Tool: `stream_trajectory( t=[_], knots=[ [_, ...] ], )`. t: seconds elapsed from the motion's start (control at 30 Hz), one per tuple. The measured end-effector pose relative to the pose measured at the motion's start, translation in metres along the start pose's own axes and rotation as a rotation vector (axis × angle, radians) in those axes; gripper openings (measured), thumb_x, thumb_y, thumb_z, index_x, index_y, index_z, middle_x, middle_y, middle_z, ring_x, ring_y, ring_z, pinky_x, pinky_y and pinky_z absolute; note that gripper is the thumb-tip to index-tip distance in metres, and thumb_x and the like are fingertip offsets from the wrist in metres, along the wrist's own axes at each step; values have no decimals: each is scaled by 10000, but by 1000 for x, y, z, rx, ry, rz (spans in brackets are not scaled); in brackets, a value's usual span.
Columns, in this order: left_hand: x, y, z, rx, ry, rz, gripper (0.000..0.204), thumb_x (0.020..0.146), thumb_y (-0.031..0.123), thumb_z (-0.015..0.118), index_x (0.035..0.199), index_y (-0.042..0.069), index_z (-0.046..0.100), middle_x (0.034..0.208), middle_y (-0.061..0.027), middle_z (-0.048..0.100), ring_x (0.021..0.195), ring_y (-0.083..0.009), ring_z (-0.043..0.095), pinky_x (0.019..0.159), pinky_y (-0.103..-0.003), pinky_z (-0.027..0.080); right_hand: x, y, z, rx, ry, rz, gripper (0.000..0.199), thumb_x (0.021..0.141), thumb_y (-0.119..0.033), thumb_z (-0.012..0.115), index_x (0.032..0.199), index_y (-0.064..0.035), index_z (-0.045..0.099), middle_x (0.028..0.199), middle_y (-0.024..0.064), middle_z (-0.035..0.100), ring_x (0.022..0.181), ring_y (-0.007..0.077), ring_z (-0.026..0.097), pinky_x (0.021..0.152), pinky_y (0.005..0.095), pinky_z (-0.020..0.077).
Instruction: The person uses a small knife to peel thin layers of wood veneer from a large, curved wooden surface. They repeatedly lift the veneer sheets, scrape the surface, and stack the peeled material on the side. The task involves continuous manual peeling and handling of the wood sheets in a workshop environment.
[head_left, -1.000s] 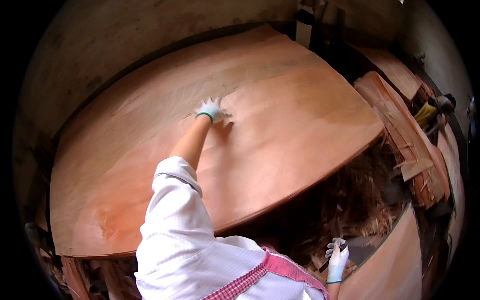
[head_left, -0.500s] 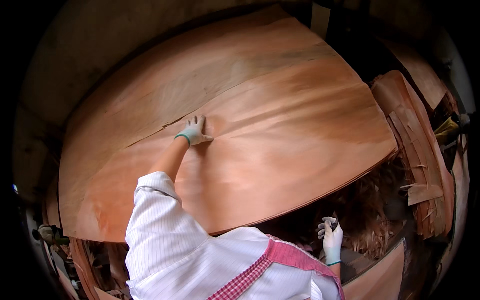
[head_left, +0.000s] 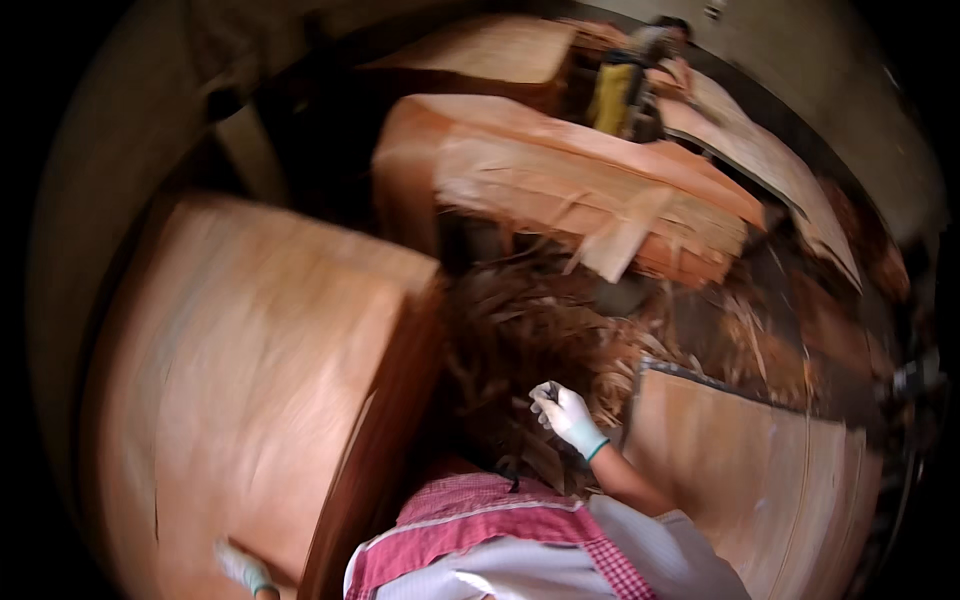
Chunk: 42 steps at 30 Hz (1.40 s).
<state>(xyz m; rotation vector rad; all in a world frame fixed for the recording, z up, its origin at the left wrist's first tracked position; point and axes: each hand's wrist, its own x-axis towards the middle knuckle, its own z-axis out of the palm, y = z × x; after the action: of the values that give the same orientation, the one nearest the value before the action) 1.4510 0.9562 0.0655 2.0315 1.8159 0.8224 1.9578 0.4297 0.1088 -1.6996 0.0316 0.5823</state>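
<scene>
Judging by its thinness, we take the large reddish veneer sheet [head_left: 250, 400] on the stack at our left for light, floppy and brittle, best gripped along an edge with both hands. Our left hand [head_left: 243, 570] rests at its near edge, too blurred to tell its grip, while our right hand [head_left: 567, 415] curls loosely, apparently pinching something small and dark, over the scrap pile [head_left: 540, 330]. Beyond lie more veneer stacks [head_left: 580, 190]; no containers show.
</scene>
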Motion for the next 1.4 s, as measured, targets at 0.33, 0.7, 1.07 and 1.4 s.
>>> stream_trajectory(
  t=[0.33,0.7,1.07,1.4],
  knots=[
    [-52,561,147,-288,-175,1163,492,897,-57,413,1384,-7,368,1421,-163,399,1320,-295,372,1104,-412,283,23,77,-267,-91,946,-70,166,898,-213,604,955,-58,617,783,43,635,653,119,571,584,278,455],
    [-355,951,365,-836,-989,1766,329,897,-30,438,1218,-47,511,1181,-200,577,1120,-315,554,974,-380,421,-50,182,-322,-435,1762,772,231,858,-103,569,1085,-67,553,961,177,597,900,372,598,754,443,487],
    [-740,1035,327,-1065,-1852,2549,323,882,74,522,1193,-10,535,1171,-191,576,1148,-362,510,976,-416,395,20,139,-289,-451,1942,1240,463,810,-139,587,1261,-148,481,1240,105,517,1053,325,525,863,435,470],
    [-997,999,315,-1188,-2196,2798,266,897,173,548,1117,24,556,1064,-202,601,997,-389,565,858,-431,464,21,138,-298,-503,1962,1256,412,778,-133,602,1184,-137,531,1206,80,559,919,317,557,773,443,488]
  ],
)
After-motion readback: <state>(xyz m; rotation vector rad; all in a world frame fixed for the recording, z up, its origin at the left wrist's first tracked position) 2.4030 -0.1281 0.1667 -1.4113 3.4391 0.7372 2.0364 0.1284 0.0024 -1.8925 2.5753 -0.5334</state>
